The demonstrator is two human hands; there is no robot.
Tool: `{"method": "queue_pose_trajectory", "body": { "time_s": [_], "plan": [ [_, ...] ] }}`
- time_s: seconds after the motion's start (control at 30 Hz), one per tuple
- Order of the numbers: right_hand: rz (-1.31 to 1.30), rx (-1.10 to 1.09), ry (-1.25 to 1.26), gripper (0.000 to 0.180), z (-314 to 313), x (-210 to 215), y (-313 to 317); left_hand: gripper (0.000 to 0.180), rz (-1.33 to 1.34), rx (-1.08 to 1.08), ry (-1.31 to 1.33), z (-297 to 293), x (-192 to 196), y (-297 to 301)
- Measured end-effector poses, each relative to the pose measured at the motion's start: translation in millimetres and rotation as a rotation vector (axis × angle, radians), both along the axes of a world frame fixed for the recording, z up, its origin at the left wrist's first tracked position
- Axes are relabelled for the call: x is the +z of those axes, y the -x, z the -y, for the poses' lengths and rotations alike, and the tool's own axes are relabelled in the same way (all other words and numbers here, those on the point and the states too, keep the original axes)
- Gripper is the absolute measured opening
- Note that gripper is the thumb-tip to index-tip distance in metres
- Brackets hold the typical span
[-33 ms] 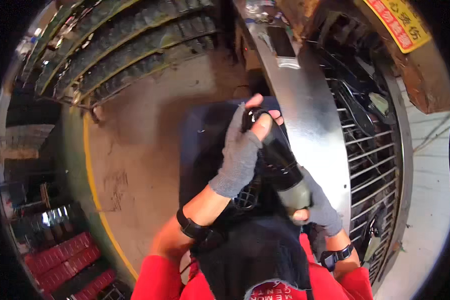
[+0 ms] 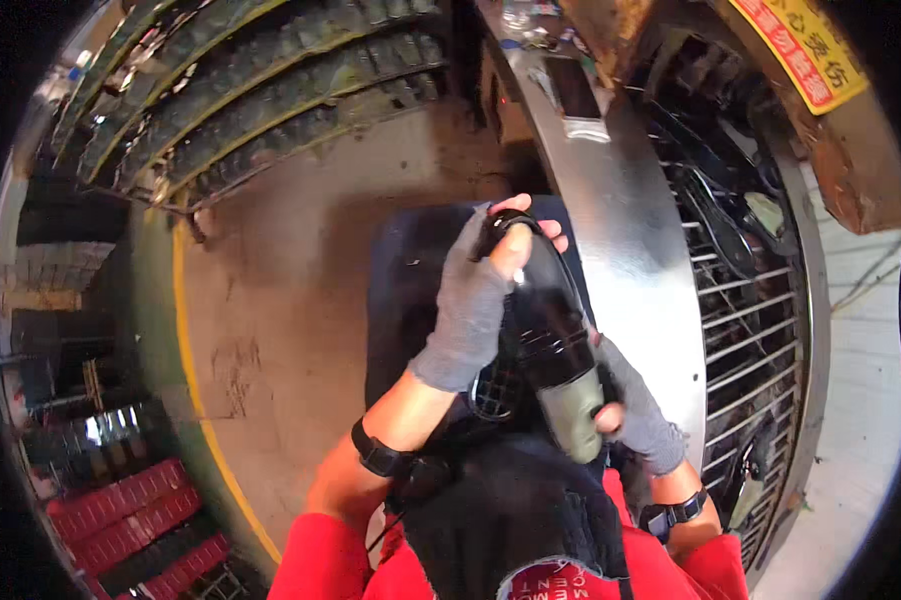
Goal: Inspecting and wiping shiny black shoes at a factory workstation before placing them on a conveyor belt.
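Note:
A glossy black shoe (image 2: pixel 550 335) slants over my lap, a smooth grey-green form, like a shoe last (image 2: pixel 574 420), showing at its near end. My left hand (image 2: pixel 485 280), in a grey fingerless glove, is closed round the far end, thumb on top and fingertips showing past the edge. My right hand (image 2: pixel 635 405), gloved the same way, grips the right side close to the grey-green part; most of its fingers are hidden beneath. Left of the shoe, a black sole-like piece with a grid pattern (image 2: pixel 492 390) lies against the dark cloth.
On my right runs a shiny metal ledge (image 2: pixel 630 240) with a phone-like dark slab (image 2: pixel 573 90) on it. Beyond it, a barred rack (image 2: pixel 750 310) carries dark shoe parts. Tiered shelves (image 2: pixel 280 90) stand far left, with red crates (image 2: pixel 130 515) nearer.
Both hands have turned the shoe slightly; its near end has swung left and lower, exposing more of the grey-green form. My left hand has shifted slightly left.

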State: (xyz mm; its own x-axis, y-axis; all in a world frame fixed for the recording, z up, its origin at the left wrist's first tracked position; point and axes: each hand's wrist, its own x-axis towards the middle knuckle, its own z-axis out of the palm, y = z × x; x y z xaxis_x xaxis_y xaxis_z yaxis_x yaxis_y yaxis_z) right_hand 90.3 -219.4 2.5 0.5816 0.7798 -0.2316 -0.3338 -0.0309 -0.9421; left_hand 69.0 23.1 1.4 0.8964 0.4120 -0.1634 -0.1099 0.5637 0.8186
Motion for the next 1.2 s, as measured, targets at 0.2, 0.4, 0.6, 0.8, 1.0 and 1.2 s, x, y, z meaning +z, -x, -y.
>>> {"method": "queue_pose_trajectory", "body": {
  "time_s": [0.2, 0.4, 0.6, 0.8, 1.0, 1.2],
  "plan": [
    [-0.533, -0.027, -0.016, 0.064, -50, 16, 4, 0.077, 0.232, -0.165, -0.157, -15, 5, 27],
    [-0.522, -0.164, -0.025, 0.065, -45, 20, -5, 0.063, -0.434, -0.009, -1.582, -50, -103, -6],
    [-0.471, -0.287, 0.033, 0.072, -24, 10, -31, 0.067, -0.316, -0.267, -0.590, -49, -49, -23],
    [-0.721, -0.150, -0.066, 0.107, -57, -15, -18, 0.065, 0.253, -0.191, -0.142, -61, -7, -10],
    [-0.616, -0.094, -0.134, 0.075, -77, -30, 5, 0.075, 0.145, -0.255, -0.058, -57, 1, 12],
    [-0.654, -0.073, -0.119, 0.075, -82, -23, 3, 0.076, 0.163, -0.282, -0.046, -57, 6, 19]
  ]
}}
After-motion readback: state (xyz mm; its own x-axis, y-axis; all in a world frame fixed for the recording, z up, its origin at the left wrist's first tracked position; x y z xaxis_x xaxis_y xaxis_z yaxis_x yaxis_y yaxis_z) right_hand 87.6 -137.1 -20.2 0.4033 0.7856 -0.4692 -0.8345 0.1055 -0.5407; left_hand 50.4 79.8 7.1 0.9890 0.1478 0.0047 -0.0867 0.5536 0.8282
